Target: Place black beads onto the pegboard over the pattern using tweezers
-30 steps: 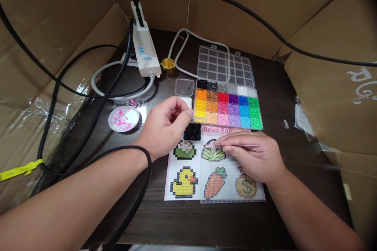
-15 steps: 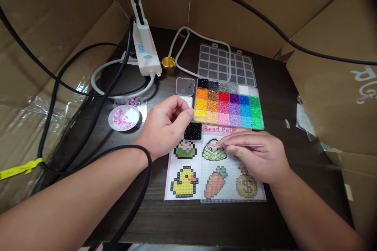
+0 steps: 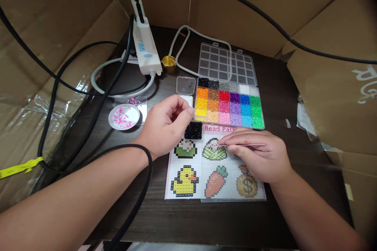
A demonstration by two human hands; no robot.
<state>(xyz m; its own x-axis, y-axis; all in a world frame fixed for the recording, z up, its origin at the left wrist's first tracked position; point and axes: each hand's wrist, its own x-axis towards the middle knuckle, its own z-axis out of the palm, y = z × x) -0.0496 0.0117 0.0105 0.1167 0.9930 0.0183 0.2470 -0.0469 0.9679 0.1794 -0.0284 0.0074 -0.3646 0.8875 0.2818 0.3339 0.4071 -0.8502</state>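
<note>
My right hand grips pink tweezers, their tip over the upper picture on a clear pegboard. That board lies on a printed bead pattern sheet. My left hand is closed in a pinch beside the bead box, its fingertips over a small case of white beads. Whatever those fingers hold, if anything, is too small to make out. A small case of black beads sits just below them, on the sheet's top edge.
A white dish of pink beads stands at left, partly on another clear pegboard. Behind are a power strip, a gold cup and the box's open lid. A black cable crosses my left forearm; cardboard walls surround the table.
Both hands hold nearly the same pose. My right hand and the tweezers have shifted very slightly to the right; the whole view has also moved a little.
</note>
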